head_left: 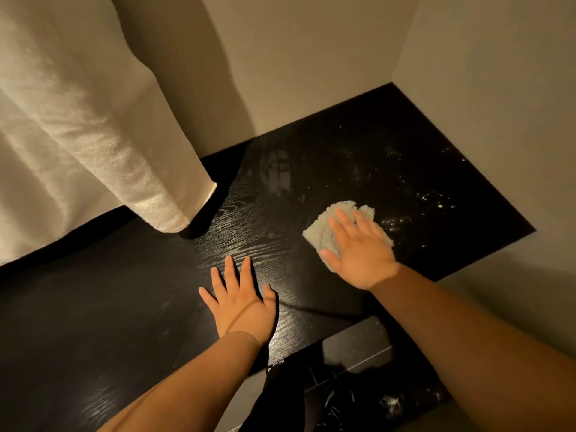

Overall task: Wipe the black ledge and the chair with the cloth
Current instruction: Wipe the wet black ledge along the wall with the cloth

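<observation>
**Booth:** What's under you right now?

**Me:** The black ledge (311, 169), dark wood, with the grain catching light near its middle. It sits in a corner of the room, and pale walls (311, 57) meet its far edge and its right edge.

**Booth:** And the cloth?

**Me:** The cloth (322, 227) is bunched on the ledge, right of the middle and nearer the right edge than the left. My right hand (358, 244) lies flat on top of it. The fingers are straight and pressing down, not curled round it.

**Booth:** Left hand?

**Me:** My left hand (240, 300) is released, palm down on bare wood near the front edge. The fingers are spread and hold nothing, and the hand is apart from the cloth.

**Booth:** How's the surface looking?

**Me:** There are white specks (430, 201) scattered just past the cloth toward the right edge. A dull smeared patch (277, 169) sits nearer the far edge.

**Booth:** That pale mass on the left?

**Me:** It's a thick pale curtain (78, 135) hanging over the ledge's far left side. Its bottom corner is right at the wood, though I can't tell if it touches.

**Booth:** Any writing?

**Me:** There are a few pale marks (276, 364) on something dark just below the front edge, too blurred to read. Dark floor tiles (358, 350) show down there as well.
</observation>
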Demonstrator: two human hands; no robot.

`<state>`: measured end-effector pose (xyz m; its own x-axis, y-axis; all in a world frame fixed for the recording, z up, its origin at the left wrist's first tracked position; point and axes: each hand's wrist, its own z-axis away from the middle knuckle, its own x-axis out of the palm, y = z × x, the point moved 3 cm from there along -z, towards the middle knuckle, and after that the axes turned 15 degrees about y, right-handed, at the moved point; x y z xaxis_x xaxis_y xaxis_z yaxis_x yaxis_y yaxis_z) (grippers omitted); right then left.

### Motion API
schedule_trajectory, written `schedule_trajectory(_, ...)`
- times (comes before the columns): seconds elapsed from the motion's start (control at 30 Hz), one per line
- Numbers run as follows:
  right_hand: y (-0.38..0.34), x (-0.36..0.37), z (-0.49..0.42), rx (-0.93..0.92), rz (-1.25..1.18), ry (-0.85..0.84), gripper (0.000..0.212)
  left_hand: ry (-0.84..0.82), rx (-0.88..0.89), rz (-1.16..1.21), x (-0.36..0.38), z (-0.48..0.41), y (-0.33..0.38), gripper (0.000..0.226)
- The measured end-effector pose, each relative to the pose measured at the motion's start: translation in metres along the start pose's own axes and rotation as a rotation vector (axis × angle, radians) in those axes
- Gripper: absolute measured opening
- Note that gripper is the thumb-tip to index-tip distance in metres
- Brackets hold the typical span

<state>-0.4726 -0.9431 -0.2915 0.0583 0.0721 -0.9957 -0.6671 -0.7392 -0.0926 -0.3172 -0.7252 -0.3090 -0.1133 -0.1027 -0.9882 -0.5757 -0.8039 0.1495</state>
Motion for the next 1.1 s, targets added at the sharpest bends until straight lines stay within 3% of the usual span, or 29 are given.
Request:
schedule_trajectory(0.17, -0.011, 0.011, -0.038, 0.148, 0.019, -0.033, 0.09, 0.111, 0.177, 0.085, -0.01, -0.052, 0.011, 0.073)
schedule_trajectory(0.3, -0.046, 0.013, -0.024, -0.092, -0.004, -0.05, 0.09, 0.101, 0.32, 0.08, -0.007, -0.117, 0.01, 0.077)
schedule_trajectory(0.4, -0.024, 0.016, -0.04, -0.176, 0.007, -0.025, 0.091, 0.078, 0.393, 0.024, 0.001, -0.13, 0.006, 0.078)
schedule_trajectory(0.53, 0.005, 0.023, -0.091, 0.028, 0.062, 0.075, 0.09, 0.11, 0.388, 0.006, 0.003, -0.129, 0.006, 0.078)
schedule_trajectory(0.63, -0.012, 0.022, -0.105, 0.164, 0.085, 0.109, 0.082, 0.108, 0.39, -0.009, 0.004, -0.131, 0.006, 0.078)
schedule_trajectory(0.8, -0.072, 0.024, -0.067, -0.223, -0.011, -0.032, 0.072, 0.1, 0.387, -0.025, 0.005, -0.132, 0.008, 0.082)
schedule_trajectory(0.9, -0.059, 0.022, -0.074, -0.305, -0.038, -0.059, 0.077, 0.09, 0.379, -0.027, 0.003, -0.133, 0.009, 0.084)
schedule_trajectory(1.1, -0.015, 0.02, -0.135, 0.089, 0.045, 0.075, 0.08, 0.076, 0.396, -0.017, 0.0, -0.133, 0.008, 0.083)
